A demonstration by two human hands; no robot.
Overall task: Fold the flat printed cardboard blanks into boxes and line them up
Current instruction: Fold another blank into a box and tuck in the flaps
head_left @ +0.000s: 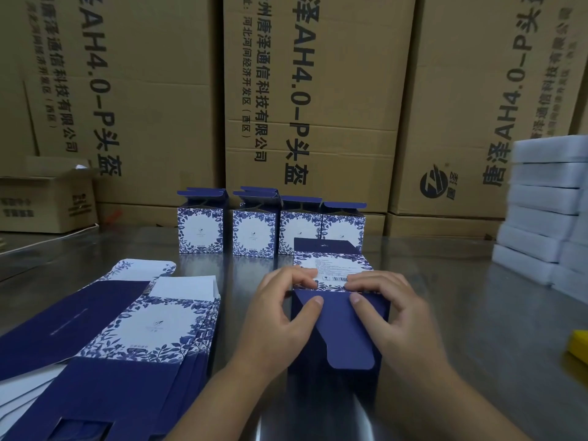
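Observation:
A half-folded blue-and-white box (337, 326) lies on its side on the steel table (461, 313), its dark blue end flap pointing toward me. My left hand (280, 313) grips its left edge with the thumb on the flap. My right hand (388, 310) grips the right edge, thumb also on the flap. Behind them stands a row of several folded boxes (270, 230) with their top flaps up. A stack of flat printed blanks (143, 338) lies at the left.
Large brown cartons (311, 100) wall off the back of the table. A small open carton (47, 198) sits at the far left. White foam blocks (541, 205) are stacked at the right, and a yellow object (580, 345) shows at the right edge.

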